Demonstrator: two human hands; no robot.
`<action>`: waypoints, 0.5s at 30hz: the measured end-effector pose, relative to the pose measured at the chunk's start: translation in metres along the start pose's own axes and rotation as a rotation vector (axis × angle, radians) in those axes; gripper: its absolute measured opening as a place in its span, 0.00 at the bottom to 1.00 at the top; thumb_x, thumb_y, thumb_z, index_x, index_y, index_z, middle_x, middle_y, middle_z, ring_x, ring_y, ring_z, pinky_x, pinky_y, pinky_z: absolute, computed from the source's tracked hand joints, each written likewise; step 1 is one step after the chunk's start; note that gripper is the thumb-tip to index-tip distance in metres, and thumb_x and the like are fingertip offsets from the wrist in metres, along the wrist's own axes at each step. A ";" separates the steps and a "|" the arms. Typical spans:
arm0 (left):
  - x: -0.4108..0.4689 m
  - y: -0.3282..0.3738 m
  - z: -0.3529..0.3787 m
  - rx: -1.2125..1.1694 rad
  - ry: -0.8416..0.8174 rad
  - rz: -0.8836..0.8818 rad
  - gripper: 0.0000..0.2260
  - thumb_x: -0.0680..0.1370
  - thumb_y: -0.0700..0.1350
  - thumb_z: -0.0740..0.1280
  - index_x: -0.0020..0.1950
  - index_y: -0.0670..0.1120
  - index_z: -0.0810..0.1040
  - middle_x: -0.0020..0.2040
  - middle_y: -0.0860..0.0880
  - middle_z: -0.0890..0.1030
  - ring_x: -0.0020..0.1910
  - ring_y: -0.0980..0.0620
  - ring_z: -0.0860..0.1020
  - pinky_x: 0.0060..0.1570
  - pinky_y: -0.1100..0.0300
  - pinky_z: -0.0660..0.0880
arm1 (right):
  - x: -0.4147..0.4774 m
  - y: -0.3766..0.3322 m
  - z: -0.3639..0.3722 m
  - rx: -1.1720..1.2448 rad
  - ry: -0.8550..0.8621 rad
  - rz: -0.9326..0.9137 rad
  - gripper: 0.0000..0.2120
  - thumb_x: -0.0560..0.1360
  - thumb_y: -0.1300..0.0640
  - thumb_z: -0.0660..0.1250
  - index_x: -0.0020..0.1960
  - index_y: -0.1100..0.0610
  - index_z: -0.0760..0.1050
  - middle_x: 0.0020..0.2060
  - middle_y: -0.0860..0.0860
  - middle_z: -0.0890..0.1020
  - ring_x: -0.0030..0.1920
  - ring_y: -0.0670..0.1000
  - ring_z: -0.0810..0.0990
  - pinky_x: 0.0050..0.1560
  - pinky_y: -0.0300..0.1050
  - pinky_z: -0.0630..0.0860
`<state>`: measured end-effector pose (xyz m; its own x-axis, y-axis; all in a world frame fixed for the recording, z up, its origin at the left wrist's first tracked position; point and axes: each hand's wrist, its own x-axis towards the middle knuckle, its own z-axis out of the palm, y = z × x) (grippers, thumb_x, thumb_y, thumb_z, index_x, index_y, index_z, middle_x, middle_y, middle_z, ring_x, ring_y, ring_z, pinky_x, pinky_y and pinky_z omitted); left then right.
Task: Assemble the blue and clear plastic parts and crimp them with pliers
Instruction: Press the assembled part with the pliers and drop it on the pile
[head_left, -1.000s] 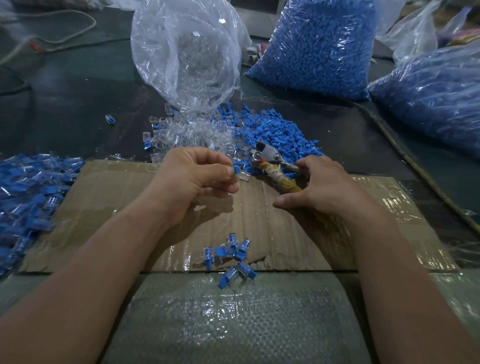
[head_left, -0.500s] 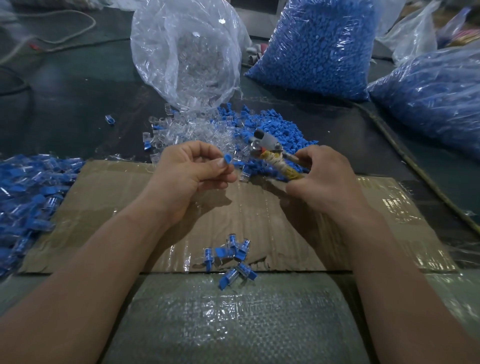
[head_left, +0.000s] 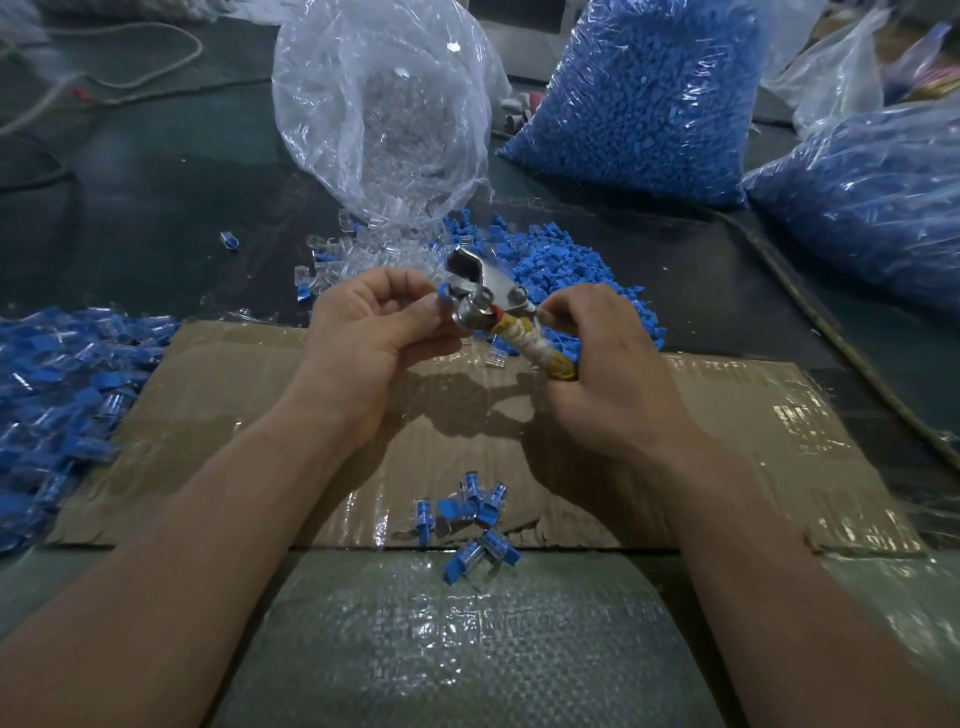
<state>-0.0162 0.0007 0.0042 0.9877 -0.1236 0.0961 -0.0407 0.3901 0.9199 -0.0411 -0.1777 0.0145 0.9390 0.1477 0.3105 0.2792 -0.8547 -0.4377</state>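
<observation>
While the left hand pinches a blue part above the cardboard, the right hand grips the pliers, head just beside that part.

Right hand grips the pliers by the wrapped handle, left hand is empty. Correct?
No: the head view shows the left hand pinching a small blue part beside the head of the pliers. The right hand does grip the wrapped handle.
</observation>
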 end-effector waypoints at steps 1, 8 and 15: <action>0.000 0.000 0.000 -0.003 0.002 0.005 0.08 0.64 0.39 0.67 0.42 0.41 0.74 0.34 0.46 0.83 0.35 0.51 0.83 0.33 0.64 0.78 | 0.000 0.000 0.000 0.001 -0.013 0.000 0.16 0.67 0.64 0.67 0.52 0.55 0.68 0.47 0.48 0.67 0.49 0.48 0.67 0.47 0.39 0.62; -0.002 0.001 0.000 0.011 -0.025 0.054 0.07 0.65 0.39 0.68 0.42 0.42 0.75 0.35 0.47 0.83 0.36 0.51 0.83 0.34 0.65 0.78 | 0.000 0.001 0.001 0.031 -0.040 0.012 0.17 0.68 0.61 0.67 0.50 0.50 0.63 0.46 0.47 0.66 0.48 0.46 0.65 0.44 0.36 0.62; -0.002 0.000 0.001 0.054 -0.023 0.076 0.05 0.66 0.38 0.67 0.41 0.42 0.75 0.34 0.48 0.83 0.36 0.52 0.83 0.35 0.64 0.78 | 0.000 0.003 0.003 0.033 -0.085 0.012 0.16 0.69 0.60 0.68 0.50 0.51 0.64 0.47 0.48 0.68 0.50 0.47 0.67 0.49 0.40 0.64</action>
<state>-0.0182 -0.0003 0.0043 0.9777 -0.1161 0.1747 -0.1244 0.3499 0.9285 -0.0402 -0.1790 0.0110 0.9557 0.1801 0.2327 0.2725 -0.8401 -0.4690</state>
